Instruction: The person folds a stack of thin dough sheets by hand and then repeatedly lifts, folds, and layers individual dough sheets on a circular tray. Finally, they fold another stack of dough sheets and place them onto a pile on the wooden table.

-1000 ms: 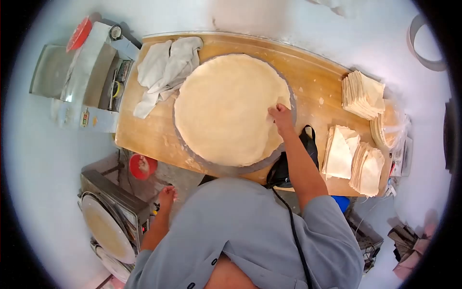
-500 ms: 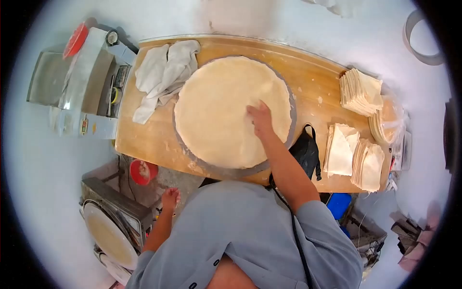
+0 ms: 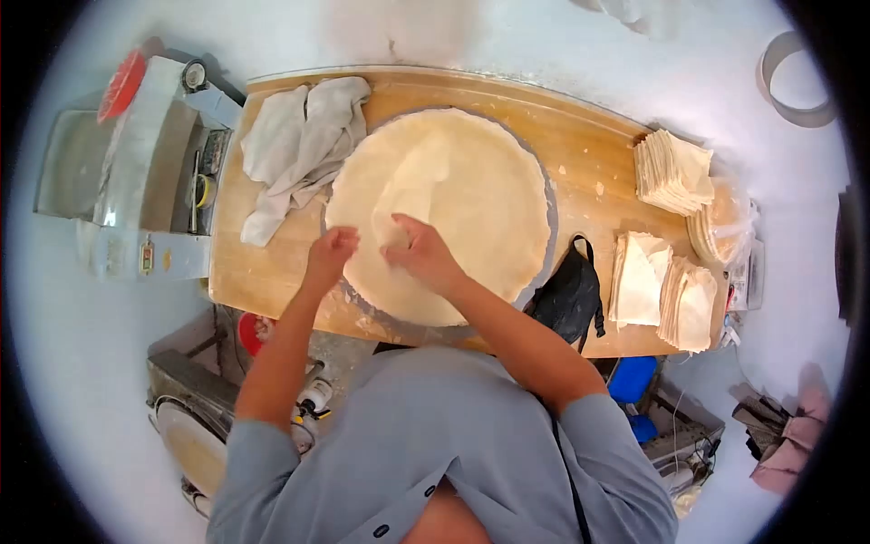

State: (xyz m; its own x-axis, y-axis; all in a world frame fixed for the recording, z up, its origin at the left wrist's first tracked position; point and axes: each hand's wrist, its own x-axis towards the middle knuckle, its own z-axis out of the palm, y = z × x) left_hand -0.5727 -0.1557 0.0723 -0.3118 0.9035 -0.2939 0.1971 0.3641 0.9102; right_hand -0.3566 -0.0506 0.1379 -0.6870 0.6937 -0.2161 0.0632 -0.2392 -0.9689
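Note:
A large, round, thin sheet of dough covers most of a grey round board on the wooden table. My right hand is over the left-centre of the sheet, thumb and fingers spread apart. Ahead of it, a paler patch with a visible outline runs across the dough. At the left rim of the sheet is my left hand, its fingers curled and bunched together; I cannot tell what, if anything, they pinch.
A crumpled grey cloth lies at the table's left. Stacks of folded thin sheets stand on the right, near a black bag. A machine adjoins the left edge, and a red bucket sits below.
My right hand has moved left across the dough. My left hand has risen from beside the table to the sheet's left rim. The pale patch now shows left of centre.

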